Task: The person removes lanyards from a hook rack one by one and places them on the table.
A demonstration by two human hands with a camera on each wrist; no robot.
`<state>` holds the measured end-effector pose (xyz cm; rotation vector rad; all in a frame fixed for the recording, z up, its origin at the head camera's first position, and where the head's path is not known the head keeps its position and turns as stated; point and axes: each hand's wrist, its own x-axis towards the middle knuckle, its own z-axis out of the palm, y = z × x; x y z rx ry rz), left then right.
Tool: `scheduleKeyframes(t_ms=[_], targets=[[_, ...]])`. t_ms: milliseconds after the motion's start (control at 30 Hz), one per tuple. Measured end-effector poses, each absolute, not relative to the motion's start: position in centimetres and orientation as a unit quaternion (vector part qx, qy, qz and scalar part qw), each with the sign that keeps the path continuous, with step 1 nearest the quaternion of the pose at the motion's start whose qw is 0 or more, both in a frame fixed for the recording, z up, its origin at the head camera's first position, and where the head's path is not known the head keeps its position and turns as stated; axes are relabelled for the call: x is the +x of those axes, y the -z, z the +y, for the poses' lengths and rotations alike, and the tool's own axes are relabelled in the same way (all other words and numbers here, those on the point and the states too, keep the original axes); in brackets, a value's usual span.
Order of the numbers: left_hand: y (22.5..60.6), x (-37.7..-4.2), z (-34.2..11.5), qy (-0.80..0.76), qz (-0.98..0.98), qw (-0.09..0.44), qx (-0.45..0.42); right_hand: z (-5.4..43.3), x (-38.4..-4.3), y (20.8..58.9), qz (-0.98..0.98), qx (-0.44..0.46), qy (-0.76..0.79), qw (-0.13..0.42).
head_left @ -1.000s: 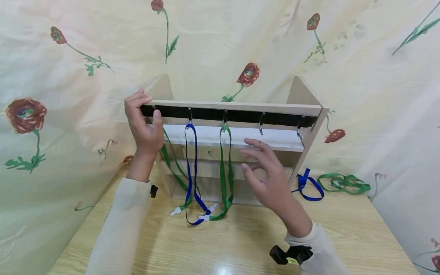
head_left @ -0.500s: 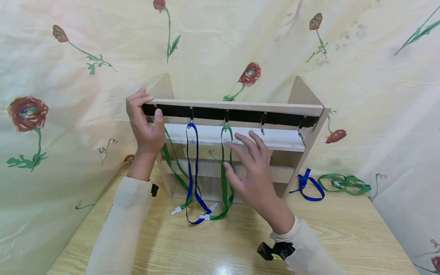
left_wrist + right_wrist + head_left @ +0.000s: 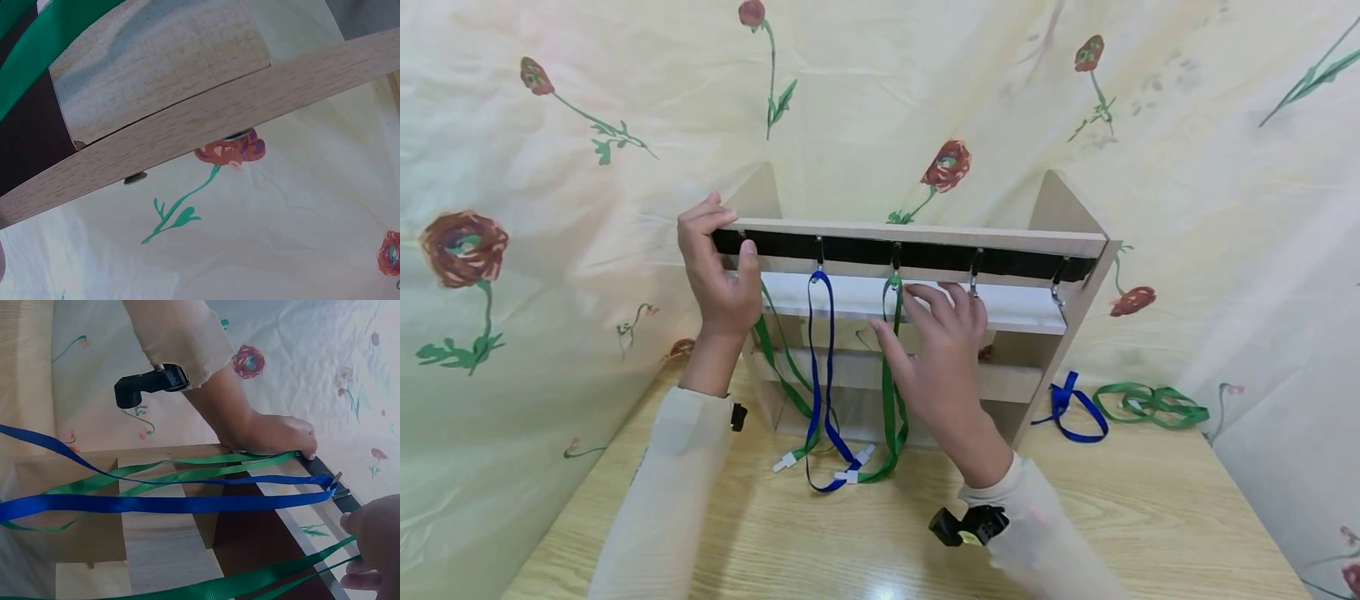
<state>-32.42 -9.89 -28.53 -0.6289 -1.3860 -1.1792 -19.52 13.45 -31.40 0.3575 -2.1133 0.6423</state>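
Head view: left hand (image 3: pixel 722 287) hides left green lanyard's (image 3: pixel 764 340) top. Right wrist view: right hand (image 3: pixel 380 540), middle green lanyard (image 3: pixel 244 581) cut off by edges; contact unclear.

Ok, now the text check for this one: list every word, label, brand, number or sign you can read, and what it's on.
No readable text in any view.
Yellow label on the black device at the right wrist: too small to tell whether it carries writing.
White clips on the hanging lanyards: no legible lettering.
Rack: no lettering visible.
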Motion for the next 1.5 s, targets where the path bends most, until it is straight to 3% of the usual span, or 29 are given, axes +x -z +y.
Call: scheduleKeyframes(t_ms=[367,900,1500], targets=[[28.7,-32.5,-9.7,0.501,-0.592,0.570,-0.271,13.0,-20.1,31.3,-0.842,0.142,-0.258,0.451],[28.6,-32.4,-9.7,0.501,-0.593,0.571,-0.267,14.7,-17.8,29.6,-0.811,0.196,-0.367,0.411],[28.5,-32.3,-9.8,0.506,-0.585,0.572,-0.273,18.3,-15.5,26.9,-0.795,0.206,-0.376,0.429]])
